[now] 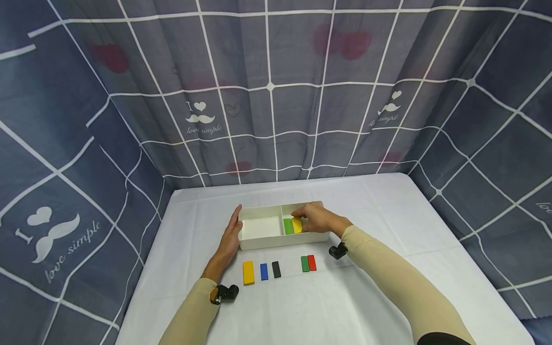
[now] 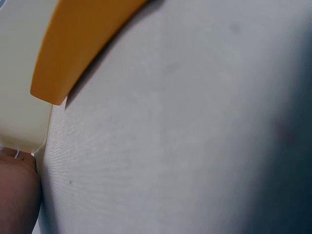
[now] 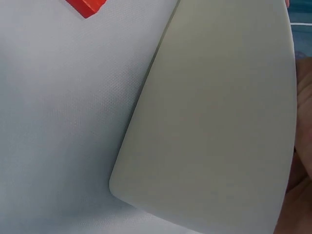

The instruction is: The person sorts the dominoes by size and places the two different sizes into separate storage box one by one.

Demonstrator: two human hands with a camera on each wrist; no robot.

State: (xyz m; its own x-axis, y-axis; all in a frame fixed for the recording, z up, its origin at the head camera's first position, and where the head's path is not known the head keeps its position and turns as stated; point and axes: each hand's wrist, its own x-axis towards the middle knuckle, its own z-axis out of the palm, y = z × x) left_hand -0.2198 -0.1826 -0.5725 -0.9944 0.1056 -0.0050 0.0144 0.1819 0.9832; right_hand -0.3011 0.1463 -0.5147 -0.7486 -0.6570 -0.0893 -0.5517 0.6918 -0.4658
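Observation:
A white two-compartment box (image 1: 260, 243) lies on the table. My left hand (image 1: 228, 238) rests against its left end, fingers extended along the outside; the left wrist view shows part of that hand (image 2: 18, 195) at the box corner. My right hand (image 1: 318, 218) reaches over the rim into the right compartment and holds a yellow block (image 1: 297, 225) with its fingertips. Left of that block is a green block (image 1: 288, 226) in the same compartment. The right wrist view mostly shows the box's outer wall (image 3: 209, 117), which hides the fingertips; part of the right hand (image 3: 303, 126) appears beyond it.
In front of the box lie a larger yellow block (image 1: 248, 272), a blue block (image 1: 264, 271), a black block (image 1: 276, 269), and a green block (image 1: 304, 264) beside a red block (image 1: 312, 262). The white-covered table (image 1: 276, 316) meets a grey checked curtain (image 1: 297, 110).

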